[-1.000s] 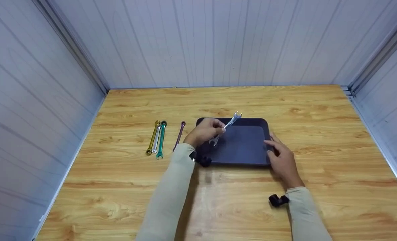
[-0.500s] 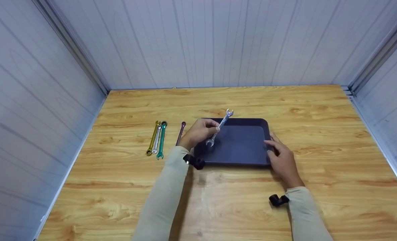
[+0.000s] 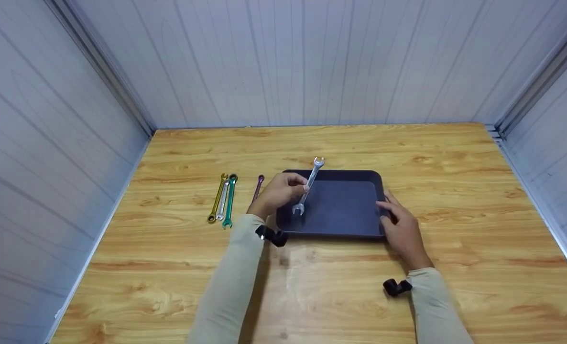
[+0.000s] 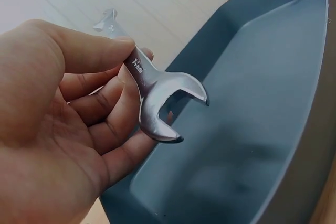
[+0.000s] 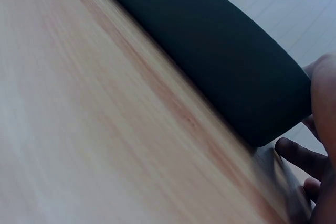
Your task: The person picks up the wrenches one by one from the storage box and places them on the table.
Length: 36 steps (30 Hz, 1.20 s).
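Note:
My left hand point(image 3: 278, 191) pinches a silver open-ended wrench point(image 3: 308, 185) by its shaft, above the left part of a dark rectangular tray point(image 3: 345, 210). The left wrist view shows the wrench point(image 4: 157, 95) between thumb and fingers, its open jaw end over the tray point(image 4: 252, 129). My right hand point(image 3: 400, 224) rests against the tray's right rim with fingers laid along the edge. In the right wrist view only the tray's outer wall point(image 5: 220, 51) and a few fingertips point(image 5: 299, 156) show.
A gold wrench point(image 3: 217, 197), a silver wrench point(image 3: 223, 199) and a green wrench point(image 3: 229, 199) lie side by side on the wooden table point(image 3: 312, 286), left of the tray. A dark reddish wrench point(image 3: 258, 186) lies next to my left hand. White panel walls enclose three sides.
My left hand has carried the silver wrench leftward over the tray and turned it more upright. The right hand has stayed on the tray's right rim.

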Motion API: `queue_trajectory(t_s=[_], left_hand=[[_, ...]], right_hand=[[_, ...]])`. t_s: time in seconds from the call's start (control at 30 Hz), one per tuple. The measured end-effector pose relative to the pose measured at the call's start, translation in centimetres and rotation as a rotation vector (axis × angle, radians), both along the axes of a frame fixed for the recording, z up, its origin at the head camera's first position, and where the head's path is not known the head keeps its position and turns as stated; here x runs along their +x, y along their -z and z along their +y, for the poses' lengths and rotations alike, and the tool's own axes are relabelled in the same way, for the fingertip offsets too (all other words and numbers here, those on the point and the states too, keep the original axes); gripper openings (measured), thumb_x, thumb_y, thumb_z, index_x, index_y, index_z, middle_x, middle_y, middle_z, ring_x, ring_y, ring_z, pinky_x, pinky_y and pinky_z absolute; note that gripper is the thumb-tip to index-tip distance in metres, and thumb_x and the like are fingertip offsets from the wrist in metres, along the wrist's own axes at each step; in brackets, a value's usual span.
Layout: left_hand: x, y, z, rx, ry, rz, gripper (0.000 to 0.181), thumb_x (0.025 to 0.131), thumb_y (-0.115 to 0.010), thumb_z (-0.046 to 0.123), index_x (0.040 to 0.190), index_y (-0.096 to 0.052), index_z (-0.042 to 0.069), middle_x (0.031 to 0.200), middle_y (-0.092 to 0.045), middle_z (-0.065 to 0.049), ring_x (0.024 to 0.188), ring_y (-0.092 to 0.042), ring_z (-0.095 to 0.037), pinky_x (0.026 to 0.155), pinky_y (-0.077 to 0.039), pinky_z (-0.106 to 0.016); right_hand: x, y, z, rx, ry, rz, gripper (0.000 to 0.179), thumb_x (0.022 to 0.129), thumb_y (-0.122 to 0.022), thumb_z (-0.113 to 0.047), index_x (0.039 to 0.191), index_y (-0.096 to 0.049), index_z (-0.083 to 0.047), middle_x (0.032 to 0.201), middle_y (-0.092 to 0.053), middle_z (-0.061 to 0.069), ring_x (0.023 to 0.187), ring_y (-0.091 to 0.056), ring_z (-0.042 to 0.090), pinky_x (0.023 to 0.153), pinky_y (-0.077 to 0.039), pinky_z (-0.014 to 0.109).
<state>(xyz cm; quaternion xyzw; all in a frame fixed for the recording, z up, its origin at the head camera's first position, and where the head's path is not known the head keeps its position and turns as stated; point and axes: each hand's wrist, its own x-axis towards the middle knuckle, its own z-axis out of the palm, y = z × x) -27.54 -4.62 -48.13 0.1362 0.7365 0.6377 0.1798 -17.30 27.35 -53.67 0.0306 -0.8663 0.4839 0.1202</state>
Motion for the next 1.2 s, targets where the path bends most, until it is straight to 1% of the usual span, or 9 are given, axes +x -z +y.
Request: queue_trajectory(t_s=[0.17, 0.3, 0.47, 0.6, 0.73, 0.87, 1.03, 1.2], left_hand=[[0.3, -0.3, -0.4, 0.039, -0.031, -0.045, 0.010, 0.097, -0.064, 0.005, 0.104, -0.067, -0.001, 0.088, -0.063, -0.005, 0.077, -0.055, -0.020, 0.073, -0.048, -0.037], [0.4, -0.4, -0.8, 0.060, -0.068, -0.066, 0.007, 0.097, -0.064, 0.005, 0.103, -0.066, 0.001, 0.090, -0.064, -0.007, 0.079, -0.058, -0.018, 0.076, -0.051, -0.039], [0.6, -0.5, -1.5, 0.059, -0.069, -0.049, 0.006, 0.097, -0.063, 0.005, 0.102, -0.065, 0.002, 0.093, -0.062, -0.008, 0.082, -0.058, -0.017, 0.079, -0.051, -0.039], [0.8, -0.3, -2.0, 0.065, -0.064, -0.025, 0.005, 0.098, -0.061, 0.004, 0.101, -0.065, 0.003, 0.092, -0.061, -0.007, 0.080, -0.055, -0.018, 0.076, -0.048, -0.038], [0.8, -0.1, -2.5, 0.080, -0.077, -0.017, 0.004, 0.097, -0.061, 0.002, 0.098, -0.065, 0.003, 0.088, -0.060, -0.006, 0.076, -0.054, -0.017, 0.072, -0.047, -0.034], [0.8, -0.1, -3.1, 0.092, -0.111, -0.022, 0.004, 0.096, -0.061, 0.002, 0.099, -0.065, 0.002, 0.087, -0.059, -0.006, 0.075, -0.053, -0.017, 0.070, -0.046, -0.032], [1.0, 0.0, -3.9, 0.073, -0.177, 0.005, 0.008, 0.096, -0.064, 0.004, 0.103, -0.067, 0.001, 0.092, -0.062, -0.007, 0.081, -0.058, -0.018, 0.079, -0.052, -0.037], [1.2, 0.1, -4.8, 0.083, -0.220, 0.002, 0.009, 0.095, -0.066, 0.006, 0.102, -0.068, 0.000, 0.094, -0.063, -0.008, 0.085, -0.060, -0.019, 0.081, -0.055, -0.035]], right_hand=[[-0.1, -0.1, 0.1, -0.007, 0.008, -0.003, 0.038, 0.093, -0.057, 0.004, 0.129, -0.066, -0.002, 0.156, -0.040, 0.005, 0.144, -0.033, 0.024, 0.115, -0.027, 0.046], [-0.1, -0.1, 0.3, -0.012, 0.012, -0.009, 0.038, 0.093, -0.057, 0.004, 0.129, -0.066, -0.003, 0.156, -0.040, 0.004, 0.144, -0.033, 0.024, 0.116, -0.026, 0.047], [-0.1, -0.1, 0.3, -0.014, 0.014, -0.016, 0.039, 0.093, -0.056, 0.004, 0.130, -0.065, -0.004, 0.156, -0.039, 0.003, 0.145, -0.032, 0.024, 0.116, -0.026, 0.048], [-0.1, 0.0, 0.3, 0.002, 0.004, -0.001, 0.038, 0.093, -0.057, 0.005, 0.129, -0.065, -0.003, 0.156, -0.040, 0.004, 0.144, -0.033, 0.024, 0.115, -0.028, 0.048], [-0.2, 0.0, 0.3, 0.008, -0.002, 0.018, 0.039, 0.092, -0.057, 0.006, 0.129, -0.066, -0.002, 0.156, -0.041, 0.004, 0.144, -0.034, 0.023, 0.114, -0.029, 0.047], [-0.3, 0.0, 0.3, 0.001, -0.001, 0.017, 0.039, 0.092, -0.057, 0.006, 0.128, -0.066, -0.002, 0.156, -0.041, 0.005, 0.144, -0.034, 0.024, 0.115, -0.028, 0.047], [-0.3, -0.1, 0.3, -0.009, 0.005, 0.004, 0.039, 0.092, -0.056, 0.006, 0.129, -0.066, -0.003, 0.156, -0.040, 0.003, 0.144, -0.033, 0.024, 0.115, -0.027, 0.047], [-0.2, -0.1, 0.2, -0.011, 0.007, -0.004, 0.039, 0.092, -0.056, 0.006, 0.129, -0.066, -0.003, 0.156, -0.040, 0.001, 0.144, -0.033, 0.023, 0.115, -0.028, 0.048]])
